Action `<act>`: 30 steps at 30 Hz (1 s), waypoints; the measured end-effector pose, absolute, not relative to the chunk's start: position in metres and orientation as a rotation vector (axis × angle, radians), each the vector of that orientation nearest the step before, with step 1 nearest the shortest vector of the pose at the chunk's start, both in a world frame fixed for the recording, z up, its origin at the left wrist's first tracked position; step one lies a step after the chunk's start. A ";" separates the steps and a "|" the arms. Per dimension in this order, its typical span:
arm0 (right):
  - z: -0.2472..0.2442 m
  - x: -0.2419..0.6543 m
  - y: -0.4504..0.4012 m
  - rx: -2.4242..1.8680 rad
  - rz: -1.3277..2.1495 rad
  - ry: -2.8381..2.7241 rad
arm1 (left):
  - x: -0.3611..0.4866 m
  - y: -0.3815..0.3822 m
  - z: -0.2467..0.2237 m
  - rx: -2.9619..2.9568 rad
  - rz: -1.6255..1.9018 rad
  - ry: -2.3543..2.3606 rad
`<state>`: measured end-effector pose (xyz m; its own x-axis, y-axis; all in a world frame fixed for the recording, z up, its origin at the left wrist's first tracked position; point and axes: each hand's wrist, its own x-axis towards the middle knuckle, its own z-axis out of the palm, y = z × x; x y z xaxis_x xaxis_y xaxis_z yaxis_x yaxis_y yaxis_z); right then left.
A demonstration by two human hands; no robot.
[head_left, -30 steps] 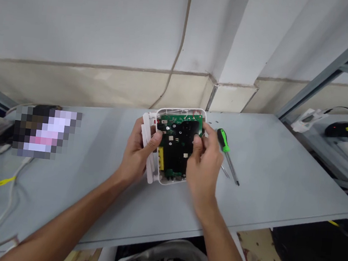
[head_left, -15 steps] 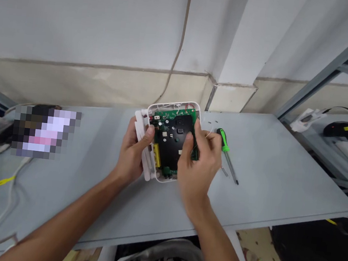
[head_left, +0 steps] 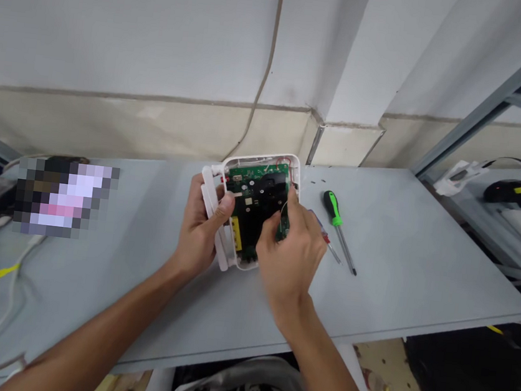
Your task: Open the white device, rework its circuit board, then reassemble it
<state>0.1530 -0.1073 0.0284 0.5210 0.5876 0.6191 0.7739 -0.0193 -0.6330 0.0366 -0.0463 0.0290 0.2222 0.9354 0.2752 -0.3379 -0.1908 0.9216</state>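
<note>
An opened white router [head_left: 297, 169] is held tilted up over the table, its green circuit board [head_left: 244, 172] and black cover plate [head_left: 252, 220] facing me. My left hand [head_left: 203, 226] grips the left side, around the folded white antennas [head_left: 215, 206], thumb on the inner edge by the yellow ports [head_left: 236, 233]. At the right inner edge, the index fingertip of my right hand [head_left: 295, 246] touches down near a red wire [head_left: 288, 160]. A thin pale wire [head_left: 283, 208] curves beside that thumb. The other right fingers are curled, and what they hold, if anything, is hidden.
A green-and-black screwdriver [head_left: 334, 209] and a thinner screwdriver [head_left: 333, 251] lie right of the router. Small dark screws [head_left: 317, 181] lie behind them. To the left are a blurred-out device [head_left: 65, 198] and white cables [head_left: 14, 293]. A metal rack post [head_left: 482, 108] stands at right.
My right hand has shifted slightly left and down, its index fingertip now at the casing's right inner edge and its thumb lower. The thinner screwdriver shows more. My left hand keeps its grip.
</note>
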 end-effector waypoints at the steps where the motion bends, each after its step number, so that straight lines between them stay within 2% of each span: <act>1: 0.029 0.153 -0.107 -1.710 -0.209 -1.162 | 0.036 -0.047 0.029 1.254 1.304 0.660; 13: 0.029 0.150 -0.109 -1.659 -0.163 -1.166 | 0.034 -0.043 0.026 1.369 1.365 0.674; 20: 0.032 0.147 -0.113 -1.632 -0.067 -1.353 | 0.028 -0.032 0.026 1.392 1.371 0.954; 23: 0.045 0.167 -0.121 -1.545 0.059 -1.453 | 0.025 -0.028 0.025 1.337 1.329 1.025; 28: 0.056 0.234 -0.105 -1.549 0.000 -1.131 | 0.024 -0.030 0.027 1.294 1.186 0.940; 30: 0.055 0.251 -0.091 -1.443 0.281 -1.135 | 0.025 -0.032 0.028 1.295 1.175 0.919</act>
